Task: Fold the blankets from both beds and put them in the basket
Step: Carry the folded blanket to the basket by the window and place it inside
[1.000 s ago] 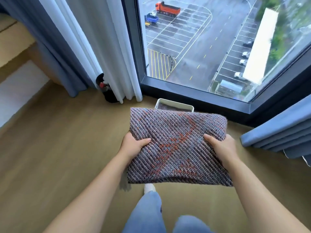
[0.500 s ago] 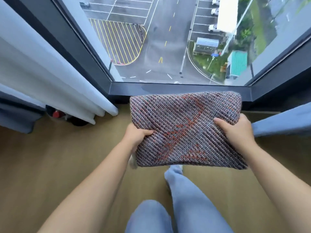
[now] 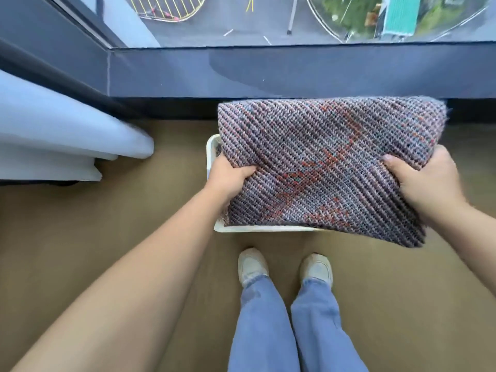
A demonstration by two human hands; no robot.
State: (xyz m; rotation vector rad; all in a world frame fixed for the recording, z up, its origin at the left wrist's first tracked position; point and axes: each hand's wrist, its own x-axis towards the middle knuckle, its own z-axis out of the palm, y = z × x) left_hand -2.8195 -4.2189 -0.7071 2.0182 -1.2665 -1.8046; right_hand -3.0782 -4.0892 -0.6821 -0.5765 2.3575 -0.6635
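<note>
A folded knitted blanket [image 3: 322,167], grey-purple with an orange-red pattern, is gripped at both of its side edges. The left hand [image 3: 228,178] is clamped on the left edge, with the thumb laid on the upper face and the fingers tucked underneath (out of sight). The right hand [image 3: 426,183] is clamped on the right edge in the same manner. The hands are held well apart, with the whole width of the blanket between them.

The blanket is held over a white basket [image 3: 263,229]. The basket's rim is seen just beyond the left hand and along the near side under the blanket. Whether the blanket touches the rim cannot be told. Something dark is glimpsed inside the basket beyond the left hand, too small to be identified. The blanket's near right corner hangs out past the rim, below the right hand.

Beyond the hands a dark window sill [image 3: 268,73] is seen. To the left of the left hand, a pale curtain [image 3: 67,138] hangs above the wooden floor [image 3: 80,237]. Nearer than the hands, two pale shoes [image 3: 252,265] and blue jeans [image 3: 268,331] are seen.
</note>
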